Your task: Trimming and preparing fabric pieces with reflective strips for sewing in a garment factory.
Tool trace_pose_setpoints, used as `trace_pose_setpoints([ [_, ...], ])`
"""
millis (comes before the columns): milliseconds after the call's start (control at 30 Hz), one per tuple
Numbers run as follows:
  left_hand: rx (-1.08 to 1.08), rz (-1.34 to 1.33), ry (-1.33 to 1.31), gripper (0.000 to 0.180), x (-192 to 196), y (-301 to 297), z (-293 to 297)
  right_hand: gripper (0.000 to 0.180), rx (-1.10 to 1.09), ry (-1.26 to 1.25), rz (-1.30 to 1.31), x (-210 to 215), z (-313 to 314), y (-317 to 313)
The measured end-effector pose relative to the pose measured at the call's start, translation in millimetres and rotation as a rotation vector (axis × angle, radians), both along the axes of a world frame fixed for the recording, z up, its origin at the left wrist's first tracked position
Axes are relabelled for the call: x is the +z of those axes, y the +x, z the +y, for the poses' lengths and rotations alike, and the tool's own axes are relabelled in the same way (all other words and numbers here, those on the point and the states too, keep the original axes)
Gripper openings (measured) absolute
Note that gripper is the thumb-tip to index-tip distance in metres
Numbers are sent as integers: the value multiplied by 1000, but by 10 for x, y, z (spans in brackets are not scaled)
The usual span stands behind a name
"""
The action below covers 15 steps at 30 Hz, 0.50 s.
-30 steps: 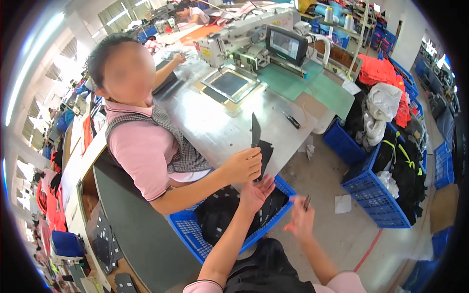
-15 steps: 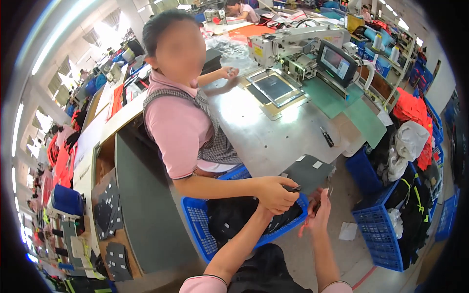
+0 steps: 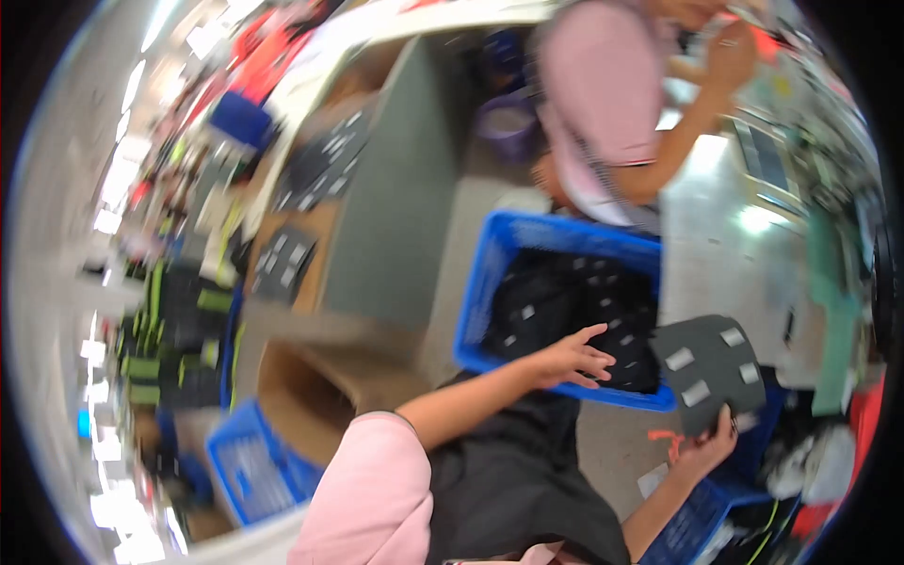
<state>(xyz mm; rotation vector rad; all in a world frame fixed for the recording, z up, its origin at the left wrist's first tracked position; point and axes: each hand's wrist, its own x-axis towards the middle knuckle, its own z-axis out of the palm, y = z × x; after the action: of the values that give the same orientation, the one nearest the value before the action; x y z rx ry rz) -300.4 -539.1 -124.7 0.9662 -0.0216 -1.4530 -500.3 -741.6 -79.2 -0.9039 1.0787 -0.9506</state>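
My right hand [image 3: 708, 446] grips the lower edge of a dark grey fabric panel [image 3: 708, 369] bearing several whitish patches. An orange-red strip [image 3: 667, 439] sticks out beside that hand; what it belongs to is hidden. My left hand [image 3: 574, 359], empty with fingers spread, hovers over the near rim of a blue plastic basket [image 3: 471, 299]. Inside the basket lies a heap of black fabric pieces [image 3: 541, 301] with small pale patches. The picture is somewhat blurred.
A co-worker in a pink shirt [image 3: 603, 80] stands beyond the basket, beside a metal machine table [image 3: 702, 245]. Left of the basket are a grey cabinet panel [image 3: 395, 198], an open cardboard box [image 3: 363, 372] and another blue basket [image 3: 254, 471]. Dark patched pieces [image 3: 282, 264] lie on a shelf.
The view has swung left and downward. My left hand has come away from the co-worker's hand and opened over the basket. The co-worker's hand has risen away; my right hand still has the panel.
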Motion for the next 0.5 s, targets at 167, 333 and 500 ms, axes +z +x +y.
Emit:
trace_pose_setpoints([
  [167, 1107, -39, 551, 49, -799, -78, 2459, 13, 106, -92, 129, -117, 268, 25],
  [333, 1912, 281, 932, 16, -1366, -1434, 4890, 8, 305, -44, 44, 209, 475, 447],
  [500, 1717, 48, 1449, 37, -1224, -1582, 4663, 8, 338, -75, -21, 292, 637, 561],
])
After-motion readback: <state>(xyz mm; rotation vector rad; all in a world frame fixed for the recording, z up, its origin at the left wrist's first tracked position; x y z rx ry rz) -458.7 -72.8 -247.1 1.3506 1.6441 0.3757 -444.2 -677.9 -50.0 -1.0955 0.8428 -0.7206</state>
